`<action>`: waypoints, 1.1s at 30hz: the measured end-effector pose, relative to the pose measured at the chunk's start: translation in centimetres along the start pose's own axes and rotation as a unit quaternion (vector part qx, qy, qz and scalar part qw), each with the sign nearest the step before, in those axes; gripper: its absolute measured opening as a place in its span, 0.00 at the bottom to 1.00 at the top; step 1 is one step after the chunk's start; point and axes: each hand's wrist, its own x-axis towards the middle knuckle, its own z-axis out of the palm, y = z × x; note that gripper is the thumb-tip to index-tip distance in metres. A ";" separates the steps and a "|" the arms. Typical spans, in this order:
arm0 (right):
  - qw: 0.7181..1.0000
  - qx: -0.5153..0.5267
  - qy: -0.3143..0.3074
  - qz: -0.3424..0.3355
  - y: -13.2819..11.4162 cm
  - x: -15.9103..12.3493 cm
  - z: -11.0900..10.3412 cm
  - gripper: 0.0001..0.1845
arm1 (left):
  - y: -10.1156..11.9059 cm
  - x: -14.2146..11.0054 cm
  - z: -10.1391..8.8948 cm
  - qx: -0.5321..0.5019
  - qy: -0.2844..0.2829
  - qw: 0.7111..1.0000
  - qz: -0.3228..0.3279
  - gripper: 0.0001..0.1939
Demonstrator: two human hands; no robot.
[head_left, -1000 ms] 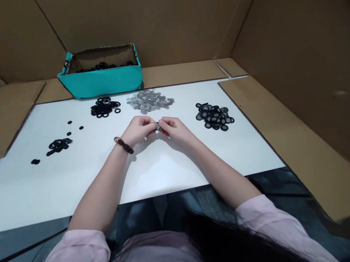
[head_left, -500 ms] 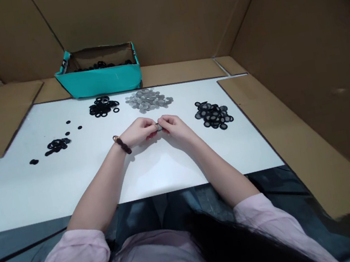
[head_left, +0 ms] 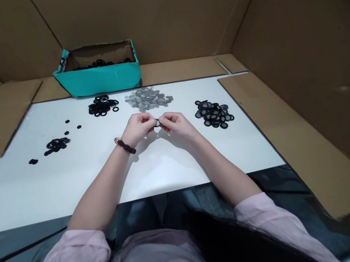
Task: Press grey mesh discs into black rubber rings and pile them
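Observation:
Between my two hands, over the middle of the white table (head_left: 164,169), is a small black ring (head_left: 158,123) with grey showing inside it. My left hand (head_left: 140,128) pinches its left side between thumb and fingers. On the opposite side, my right hand (head_left: 175,124) grips it the same way. Just beyond the hands lies a heap of thin grey discs (head_left: 148,98). A pile of black rings (head_left: 102,106) sits to the left of those discs. Black rings with grey centres (head_left: 214,114) are heaped to the right of my right hand.
A turquoise box (head_left: 100,80) holding black pieces stands at the back on cardboard. Farther left are a small pile of black pieces (head_left: 57,145) and several loose black discs (head_left: 79,127). Cardboard walls (head_left: 168,14) enclose the back and sides.
Both hands still hold the small piece between them. They have lifted slightly, my left hand the more, and the ring's dark rim now shows more clearly.

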 end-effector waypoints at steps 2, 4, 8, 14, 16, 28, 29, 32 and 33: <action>1.000 0.004 0.011 0.005 0.2 0.0 0.1 0.22 | -0.1 0.0 0.2 0.000 0.009 1.000 0.006 0.06; 1.000 0.010 0.027 0.012 0.3 0.0 0.4 0.24 | -0.2 0.0 0.5 -0.002 0.018 1.000 0.015 0.06; 0.998 0.032 0.045 0.020 0.4 -0.2 0.8 0.23 | -0.3 -0.1 0.8 0.019 0.035 0.999 0.023 0.07; 0.998 -0.063 -0.022 -0.010 0.2 -0.2 0.3 0.18 | 0.0 -0.4 -0.3 0.079 -0.046 0.996 -0.019 0.06; 0.996 -0.083 -0.038 -0.017 0.3 -0.1 0.1 0.18 | 0.0 -0.3 -0.5 0.088 -0.062 0.994 -0.024 0.05; 0.999 -0.034 0.017 -0.015 -0.2 -0.3 0.1 0.21 | 0.6 -0.4 -0.1 0.147 -0.032 0.988 0.026 0.06; 0.999 -0.036 0.024 -0.016 -0.2 -0.3 0.2 0.21 | 0.6 -0.4 -0.1 0.154 -0.022 0.987 0.034 0.06; 0.998 -0.036 0.040 -0.015 0.1 -0.3 0.5 0.20 | 0.4 -0.4 0.0 0.165 0.010 0.985 0.041 0.06; 0.999 -0.032 0.040 -0.012 0.2 -0.3 0.6 0.19 | 0.4 -0.4 0.0 0.164 0.023 0.985 0.042 0.06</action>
